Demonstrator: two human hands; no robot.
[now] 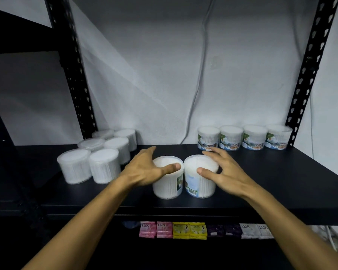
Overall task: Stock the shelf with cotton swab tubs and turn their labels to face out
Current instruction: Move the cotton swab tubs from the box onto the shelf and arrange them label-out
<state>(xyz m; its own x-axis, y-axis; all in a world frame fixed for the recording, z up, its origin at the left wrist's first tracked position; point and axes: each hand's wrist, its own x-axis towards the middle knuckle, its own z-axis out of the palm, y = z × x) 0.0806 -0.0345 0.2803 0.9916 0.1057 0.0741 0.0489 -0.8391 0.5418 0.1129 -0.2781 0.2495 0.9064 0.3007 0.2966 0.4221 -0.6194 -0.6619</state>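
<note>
Two cotton swab tubs stand side by side near the front of the black shelf (281, 184). My left hand (146, 169) grips the left tub (167, 187) from above, thumb across its lid; its label shows only at the right side. My right hand (225, 172) grips the right tub (198, 184), thumb on the lid and fingers spread over the far side; its label and barcode face front-left. Several tubs (244, 138) stand in a row at the back right with labels facing out. A cluster of several tubs (98, 156) at the left shows no labels.
Black slotted uprights rise at the back left (74, 78) and back right (308, 75). A cable (200, 75) hangs down the white wall. On the shelf below lies a row of soap packets (203, 229) in pink, yellow, purple and white.
</note>
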